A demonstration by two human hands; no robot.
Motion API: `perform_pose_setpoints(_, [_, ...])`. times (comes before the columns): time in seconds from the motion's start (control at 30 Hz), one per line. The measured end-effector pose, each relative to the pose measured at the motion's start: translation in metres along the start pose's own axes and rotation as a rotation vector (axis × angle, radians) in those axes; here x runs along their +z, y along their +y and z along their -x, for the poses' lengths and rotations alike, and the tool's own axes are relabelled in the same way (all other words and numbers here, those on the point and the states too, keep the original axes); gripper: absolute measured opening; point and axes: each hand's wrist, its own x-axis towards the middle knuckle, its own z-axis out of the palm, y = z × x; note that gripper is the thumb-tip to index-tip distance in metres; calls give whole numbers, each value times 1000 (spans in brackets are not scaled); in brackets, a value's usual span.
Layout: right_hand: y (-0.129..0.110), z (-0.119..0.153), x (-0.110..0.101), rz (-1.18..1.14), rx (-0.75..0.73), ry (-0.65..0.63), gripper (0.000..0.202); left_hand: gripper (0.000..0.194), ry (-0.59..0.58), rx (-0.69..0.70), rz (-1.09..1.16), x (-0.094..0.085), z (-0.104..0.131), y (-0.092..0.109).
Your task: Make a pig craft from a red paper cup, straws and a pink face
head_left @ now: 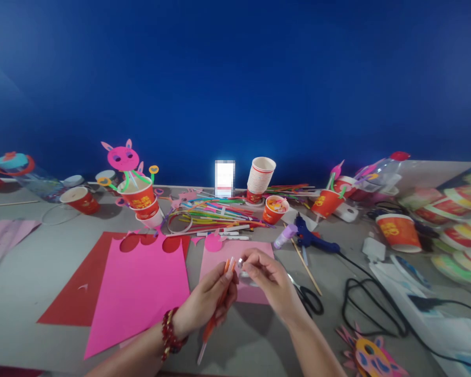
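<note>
My left hand (pixel 210 288) is closed around an orange fuzzy strip that looks like a pipe cleaner (pixel 209 331), together with a thin pale stick (pixel 201 355). Their top ends poke out above my thumb. Close beside them, my right hand (pixel 272 277) pinches a small shiny, see-through piece (pixel 240 263), perhaps clear tape; it is too small to be sure. Beneath both hands lies a light pink sheet (pixel 259 298). Left of it is a bright pink sheet (pixel 141 298) with round bites cut from its top edge, over a red sheet (pixel 73 293).
Black-handled scissors (pixel 312 301), a blue glue gun (pixel 316 240) with its cord and a purple glue stick (pixel 286 235) lie to the right. Behind are coloured pipe cleaners (pixel 220 213), stacked paper cups (pixel 261 175) and a pink cup figure (pixel 123 158).
</note>
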Motion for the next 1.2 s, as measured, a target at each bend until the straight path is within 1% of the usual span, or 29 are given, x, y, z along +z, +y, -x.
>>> perform_pose_setpoints(0.23, [1, 0, 1, 11, 8, 1, 27, 37, 16, -18, -20, 0, 0, 2])
perform_pose_setpoints(0.43, [2, 0, -2, 9, -3, 10, 26, 42, 18, 4, -4, 1, 1, 3])
perform_pose_setpoints(0.6, [4, 0, -2, 7, -11, 13, 27, 43, 16, -21, 40, 2, 0, 4])
perform_pose_setpoints(0.73, [2, -1, -1, 16, -49, 1, 26, 42, 22, -15, 41, 0, -1, 1])
perform_pose_setpoints(0.87, [0, -2, -2, 79, -138, -11, 23, 43, 52, -2, 19, -1, -2, -3])
perform_pose_setpoints(0.97, [-2, -2, -2, 130, -193, -64, 21, 45, 66, 3, -14, -1, -3, -3])
perform_pose_setpoints(1.07, [-4, -1, -1, 167, -210, -137, 20, 48, 72, -5, -57, -1, -3, -1])
perform_pose_setpoints(1.2, [-6, 0, 1, 215, -213, -140, 20, 51, 80, -7, -87, 1, -1, 1])
